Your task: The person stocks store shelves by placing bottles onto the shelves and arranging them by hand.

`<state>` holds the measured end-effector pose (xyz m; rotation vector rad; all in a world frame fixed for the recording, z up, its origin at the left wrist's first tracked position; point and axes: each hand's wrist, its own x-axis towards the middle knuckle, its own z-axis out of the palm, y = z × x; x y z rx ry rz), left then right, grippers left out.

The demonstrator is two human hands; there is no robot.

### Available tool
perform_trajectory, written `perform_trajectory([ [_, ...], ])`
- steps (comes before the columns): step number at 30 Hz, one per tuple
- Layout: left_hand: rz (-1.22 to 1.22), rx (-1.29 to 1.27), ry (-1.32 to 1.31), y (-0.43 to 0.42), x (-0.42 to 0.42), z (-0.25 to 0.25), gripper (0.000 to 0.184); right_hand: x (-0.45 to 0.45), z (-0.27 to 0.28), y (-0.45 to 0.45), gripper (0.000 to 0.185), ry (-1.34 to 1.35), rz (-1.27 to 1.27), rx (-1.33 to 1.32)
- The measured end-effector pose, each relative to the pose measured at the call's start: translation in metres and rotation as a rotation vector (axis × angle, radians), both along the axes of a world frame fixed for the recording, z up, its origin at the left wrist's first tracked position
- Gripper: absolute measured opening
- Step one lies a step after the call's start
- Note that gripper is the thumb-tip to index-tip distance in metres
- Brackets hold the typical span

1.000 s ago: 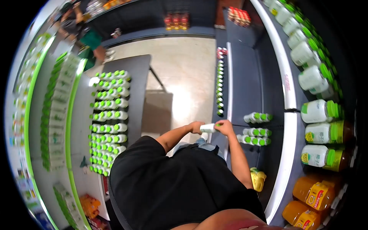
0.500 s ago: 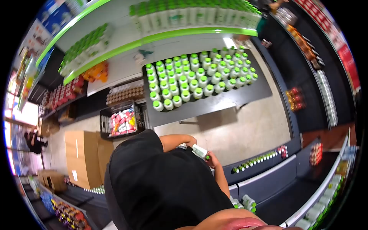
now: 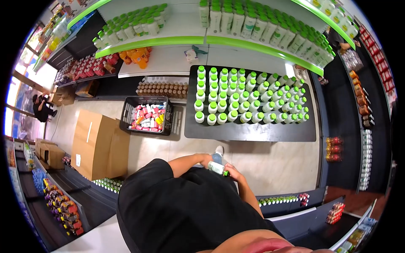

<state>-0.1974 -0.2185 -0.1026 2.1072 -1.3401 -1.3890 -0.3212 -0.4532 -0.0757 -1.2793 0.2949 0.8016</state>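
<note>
I hold a white plastic bottle (image 3: 216,168) with a green cap low in front of my body, tilted on its side. My left hand (image 3: 206,160) is closed around its base end. At the capped end, my right hand (image 3: 232,170) grips it, fingers by the cap. Ahead of me, rows of similar white bottles (image 3: 233,97) with green caps stand upright on a black table (image 3: 253,134). Fingers of both hands are small and partly hidden.
A black crate (image 3: 145,130) of mixed bottles sits on the floor, beside a large cardboard box (image 3: 99,143). Shelves with green edges (image 3: 164,40) carry more bottles at the back. Dark shelving lines the right side. Another person (image 3: 42,109) is far left.
My view has turned and shifted, so the table and shelves sit differently in it, and my foot now shows. The bottle stays in both hands.
</note>
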Motion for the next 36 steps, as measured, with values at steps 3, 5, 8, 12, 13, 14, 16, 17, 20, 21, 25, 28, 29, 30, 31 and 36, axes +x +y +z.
perform_trajectory([
  [3,0.152,0.030,-0.030,-0.007,0.021,0.021,0.035,0.039,0.012,-0.012,0.005,-0.126,0.061,-0.068],
  [5,0.223,-0.028,-0.026,-0.005,0.032,0.032,0.034,0.064,0.027,-0.015,0.006,-0.100,-0.004,-0.010],
  [8,0.279,-0.044,-0.193,-0.017,0.063,0.045,0.035,0.114,0.051,-0.030,0.006,-0.140,0.072,-0.086],
  [12,0.368,-0.226,-0.182,-0.033,0.111,0.089,0.048,0.167,0.076,-0.043,0.004,-0.179,-0.204,-0.029],
  [13,0.448,-0.255,-0.186,-0.039,0.121,0.110,0.051,0.181,0.080,-0.047,0.005,-0.212,-0.266,0.001],
  [14,0.521,-0.282,-0.193,-0.042,0.132,0.132,0.053,0.198,0.090,-0.051,0.007,-0.217,-0.287,-0.086],
  [16,0.613,-0.244,-0.240,-0.044,0.153,0.160,0.053,0.235,0.130,-0.054,0.014,-0.322,-0.312,-0.242],
  [17,0.699,-0.290,-0.242,-0.043,0.159,0.180,0.054,0.255,0.144,-0.052,0.018,-0.392,-0.355,-0.227],
  [20,0.902,-0.457,-0.168,-0.037,0.193,0.214,0.054,0.314,0.214,-0.031,0.016,-0.635,-0.368,-0.177],
  [21,0.983,-0.536,-0.115,-0.033,0.207,0.225,0.055,0.328,0.238,-0.021,0.023,-0.683,-0.334,-0.178],
  [25,1.324,-0.904,0.290,-0.014,0.262,0.264,0.057,0.376,0.275,0.024,0.058,-0.816,-0.187,-0.170],
  [28,1.331,-1.213,0.352,0.011,0.315,0.294,0.056,0.403,0.292,0.075,0.059,-0.851,-0.155,-0.276],
  [29,1.332,-1.218,0.278,0.022,0.337,0.300,0.056,0.414,0.296,0.093,0.054,-0.901,-0.163,-0.347],
  [30,1.321,-1.256,0.179,0.030,0.357,0.305,0.057,0.425,0.302,0.110,0.053,-0.979,-0.200,-0.433],
  [31,1.294,-1.246,0.073,0.040,0.384,0.303,0.060,0.439,0.312,0.125,0.055,-1.054,-0.210,-0.485],
  [36,1.233,-1.174,-0.126,0.062,0.471,0.324,0.071,0.524,0.330,0.181,0.060,-1.236,-0.340,-0.718],
])
